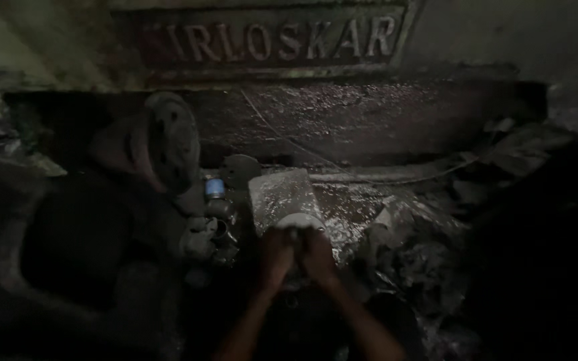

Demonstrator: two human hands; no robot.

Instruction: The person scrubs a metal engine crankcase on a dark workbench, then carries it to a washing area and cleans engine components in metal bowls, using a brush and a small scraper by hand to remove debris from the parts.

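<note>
Pressing close together at the lower middle of the dim head view, the left hand [276, 255] and the right hand [318, 252] meet at the near end of a pale grey, grimy cylindrical metal part [282, 196]. Both sets of fingers curl over its light, rounded rim, and the knuckles of the two hands touch or nearly touch. The light is too poor to tell whether either hand truly clamps the rim or only rests on it. Both forearms run down toward the bottom edge, spreading apart as they go.

The cylindrical part lies tilted, its far end pointing away from the person, on a wet, oily dark surface [349, 200]. Just to its left sits a small fitting with a blue cap [215, 187], and below that a cluster of greasy grey metal fittings [207, 237]. Further left stands a round, dusty flanged casting with bolt holes [168, 144]. Behind everything rises a large dark machine body with a raised lettered plate [269, 40]. A thin wire [302, 150] crosses the shiny dark panel beneath that plate. To the right lies a crumpled heap of dirty rags [423, 257].
</note>
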